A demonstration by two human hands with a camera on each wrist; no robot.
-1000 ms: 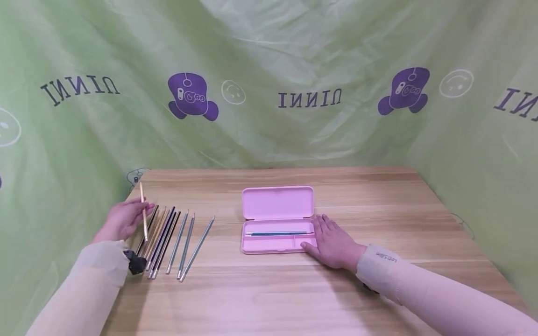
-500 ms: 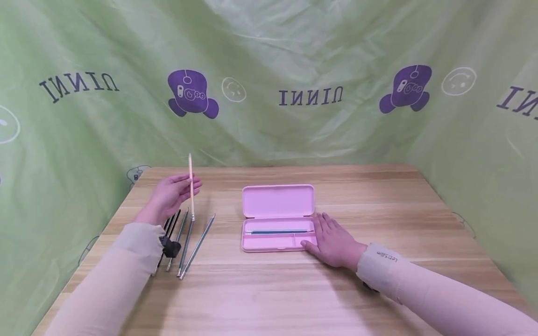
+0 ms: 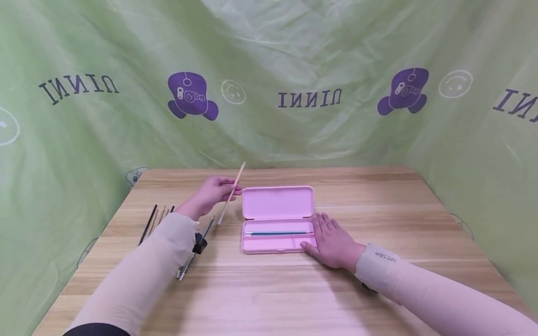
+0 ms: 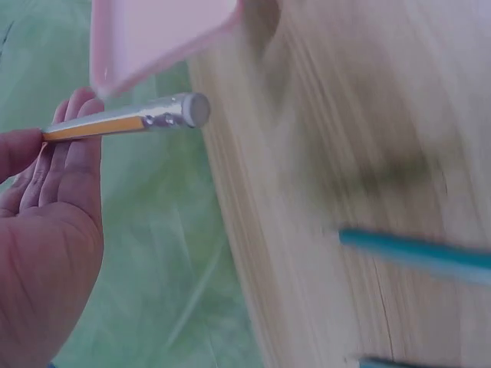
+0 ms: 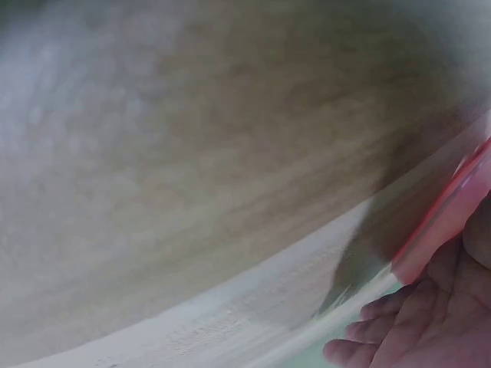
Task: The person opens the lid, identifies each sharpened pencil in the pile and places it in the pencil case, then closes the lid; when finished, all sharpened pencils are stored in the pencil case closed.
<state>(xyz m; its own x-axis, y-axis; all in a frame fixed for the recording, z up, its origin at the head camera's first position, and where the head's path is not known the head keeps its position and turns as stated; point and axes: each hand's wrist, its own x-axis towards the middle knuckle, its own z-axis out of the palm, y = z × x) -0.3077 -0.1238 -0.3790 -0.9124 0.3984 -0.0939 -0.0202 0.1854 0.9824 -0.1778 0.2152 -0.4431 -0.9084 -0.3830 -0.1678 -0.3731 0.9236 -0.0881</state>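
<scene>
My left hand (image 3: 212,195) pinches a yellow pencil (image 3: 232,192) between thumb and fingers, just left of the pink pencil case's raised lid (image 3: 278,202). In the left wrist view the pencil's metal band and whitish eraser (image 4: 197,110) point away from the fingers. The case lies open on the table, with teal pencils (image 3: 277,233) in its long back compartment. Against the case's right side rests my right hand (image 3: 334,242), fingers stretched out and thumb at its front right corner. The right wrist view shows that hand beside the case's pink wall (image 5: 437,218).
To the left, black and natural-coloured pencils (image 3: 148,225) lie on the wooden table (image 3: 269,298), partly hidden by the left sleeve (image 3: 138,270). A teal pencil (image 3: 208,227) lies beneath the left wrist. A green printed curtain (image 3: 260,135) surrounds the table's back and sides.
My left hand has carried the yellow pencil rightward from the pencil pile to beside the case lid, and the pencil now tilts right. My right hand has stayed at the case.
</scene>
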